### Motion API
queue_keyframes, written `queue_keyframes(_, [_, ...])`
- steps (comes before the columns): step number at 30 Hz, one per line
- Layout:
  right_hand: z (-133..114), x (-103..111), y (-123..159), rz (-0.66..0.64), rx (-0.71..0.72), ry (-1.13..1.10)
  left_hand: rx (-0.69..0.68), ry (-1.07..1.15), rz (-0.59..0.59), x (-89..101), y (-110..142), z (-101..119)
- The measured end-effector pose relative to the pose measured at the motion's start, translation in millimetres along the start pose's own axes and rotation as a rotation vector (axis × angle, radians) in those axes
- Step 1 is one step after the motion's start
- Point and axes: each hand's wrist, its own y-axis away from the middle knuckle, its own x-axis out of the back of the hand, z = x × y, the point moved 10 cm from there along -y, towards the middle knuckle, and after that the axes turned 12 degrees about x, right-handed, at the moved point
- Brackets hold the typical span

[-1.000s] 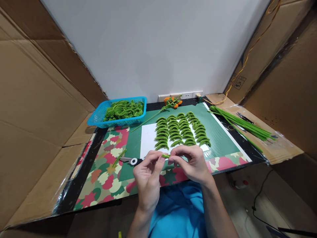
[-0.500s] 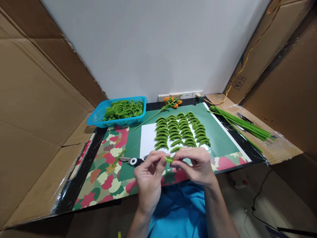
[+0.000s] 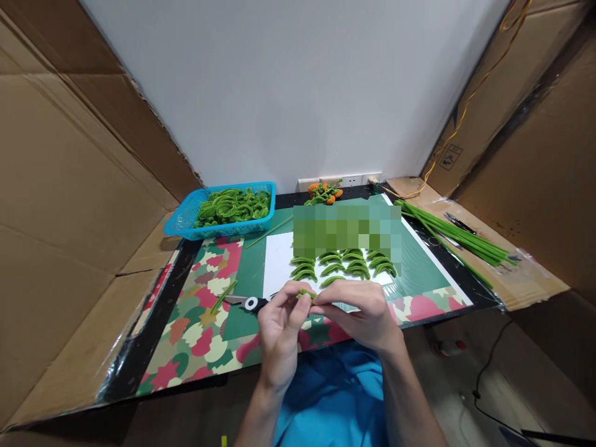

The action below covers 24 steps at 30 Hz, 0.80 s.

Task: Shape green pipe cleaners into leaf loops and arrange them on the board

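Observation:
My left hand and my right hand meet in front of me, above the table's near side. Between their fingertips is a small green pipe cleaner piece, mostly covered by the fingers. The left thumb and index finger pinch it, and the right fingertips close on its other end. Just beyond, curved green pipe cleaner pieces lie in rows on a white sheet; a blocky blur covers the far part of the rows. Scissors lie left of my left hand, their handles partly hidden by it.
A blue basket of green pipe cleaners stands back left. An orange flower lies at the back. Long green stems lie right, beside pliers. Loose green pieces lie by the scissors. Cardboard walls flank the table.
The green piece has turned and now shows less between the fingertips. My right hand moved slightly right, then back left, uncovering a curved piece at the front of a row.

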Motion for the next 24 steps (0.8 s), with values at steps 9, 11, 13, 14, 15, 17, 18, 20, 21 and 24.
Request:
queue_keyframes(9, [-0.5,2.8,-1.1,0.11,0.005,-0.024,0.02,0.053,0.002,4.6,-3.5,-0.4])
queue_keyframes(11, [1.6,4.2,-0.9,0.118,-0.011,-0.036,0.013,0.061,0.008,4.5,-2.9,1.2])
queue_keyframes(13, [3.1,5.1,-0.7,0.12,-0.009,-0.044,0.015,0.071,0.014,4.2,-2.4,2.0])
queue_keyframes(14, [3.4,5.4,-0.6,0.12,-0.002,-0.047,0.021,0.076,0.02,4.2,-2.2,1.9])
queue_keyframes(15, [3.7,5.4,-0.5,0.119,0.005,-0.048,0.028,0.08,0.026,4.4,-2.0,1.6])
queue_keyframes(17, [3.9,5.2,-0.3,0.113,0.018,-0.04,0.042,0.085,0.035,4.6,-1.5,0.7])
queue_keyframes(18, [4.0,5.0,-0.1,0.109,0.021,-0.03,0.048,0.085,0.037,4.6,-1.4,0.4])
queue_keyframes(20, [3.5,3.4,0.1,0.091,0.025,-0.015,0.057,0.08,0.033,4.1,-1.3,0.3])
queue_keyframes(21, [2.9,2.4,0.1,0.081,0.029,-0.012,0.059,0.077,0.031,4.1,-1.3,0.6])
queue_keyframes(24, [1.9,1.0,0.5,0.072,0.03,-0.019,0.061,0.07,0.024,3.7,-1.5,2.2])
